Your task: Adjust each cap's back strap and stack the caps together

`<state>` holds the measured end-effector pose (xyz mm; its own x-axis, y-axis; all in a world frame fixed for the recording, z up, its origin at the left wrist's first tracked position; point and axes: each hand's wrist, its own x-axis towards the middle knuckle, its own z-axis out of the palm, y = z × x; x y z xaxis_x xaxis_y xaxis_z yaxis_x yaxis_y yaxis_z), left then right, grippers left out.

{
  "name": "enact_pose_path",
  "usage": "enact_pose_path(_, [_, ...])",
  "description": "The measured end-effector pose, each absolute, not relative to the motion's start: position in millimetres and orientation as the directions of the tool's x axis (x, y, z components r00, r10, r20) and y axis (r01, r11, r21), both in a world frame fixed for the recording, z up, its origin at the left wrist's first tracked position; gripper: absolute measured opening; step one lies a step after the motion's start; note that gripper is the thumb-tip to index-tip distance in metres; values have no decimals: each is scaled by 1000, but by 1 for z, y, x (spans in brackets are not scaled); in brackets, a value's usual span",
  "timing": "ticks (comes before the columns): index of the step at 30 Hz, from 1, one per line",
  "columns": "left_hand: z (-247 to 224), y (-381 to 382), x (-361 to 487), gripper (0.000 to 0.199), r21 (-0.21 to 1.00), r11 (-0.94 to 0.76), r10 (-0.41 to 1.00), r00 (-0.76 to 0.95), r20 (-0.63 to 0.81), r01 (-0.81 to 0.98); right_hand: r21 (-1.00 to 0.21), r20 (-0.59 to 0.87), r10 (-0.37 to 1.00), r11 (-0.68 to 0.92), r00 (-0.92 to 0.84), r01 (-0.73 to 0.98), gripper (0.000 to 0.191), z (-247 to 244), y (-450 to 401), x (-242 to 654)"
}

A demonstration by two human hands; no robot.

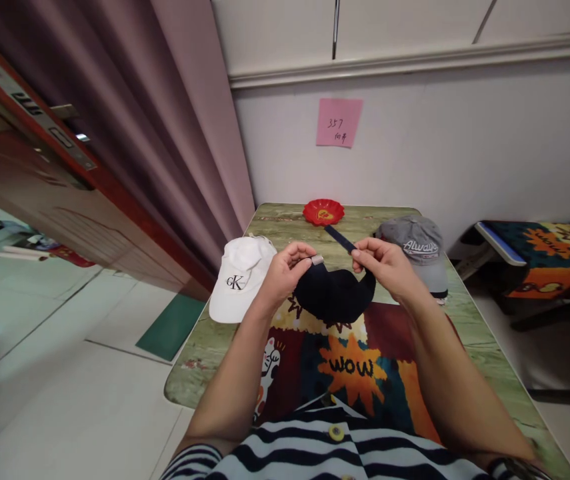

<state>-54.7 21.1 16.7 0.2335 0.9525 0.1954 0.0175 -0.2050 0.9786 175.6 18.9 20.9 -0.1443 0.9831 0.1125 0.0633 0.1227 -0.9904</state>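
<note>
A dark cap (335, 293) hangs between my hands above the patterned mat, its back opening facing up. My left hand (287, 270) is closed on the cap's edge, pinching beside a small metal buckle (317, 259). In my right hand (382, 263), thumb and fingers pinch the cap's dark strap (339, 238), whose free end points up and left. Strap and buckle are apart. A white cap (242, 277) with black letters lies left of my left hand. Behind my right hand sits a grey cap (415, 250) reading "Always".
The green table (199, 360) carries a colourful mat (349, 367) and, at its back edge, a red scalloped dish (323, 212). A pink note (339, 123) is on the wall. A wooden door (89, 220) and curtain stand left; another patterned surface (555, 257) is at right.
</note>
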Motion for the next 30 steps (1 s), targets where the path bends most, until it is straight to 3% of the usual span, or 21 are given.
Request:
enact_pose_path(5, [8, 22, -49, 13, 943, -310, 940, 189, 285, 121, -993, 83, 979, 98, -188, 70, 24, 12, 17, 147])
enact_pose_path(11, [5, 20, -48, 13, 918, -368, 922, 184, 339, 150, -1000, -9, 985, -9, -172, 1, 36, 1, 19, 127])
enact_pose_path(15, [7, 15, -48, 6, 801, -500, 860, 79, 504, 330, -996, -50, 991, -58, -121, -68, 39, -8, 23, 128])
enact_pose_path(17, [7, 12, -47, 4, 781, -480, 852, -2, 524, 399, -991, -75, 990, -88, -121, -104, 40, -12, 24, 130])
enact_pose_path(23, [5, 6, -40, 25, 974, -183, 983, -1, 185, 136, -995, -40, 991, -51, -125, -88, 40, -13, 23, 129])
enact_pose_path(30, [4, 8, -38, 22, 999, -37, 999, 27, 38, -36, -994, 84, 990, 91, -111, 57, 40, -5, 20, 129])
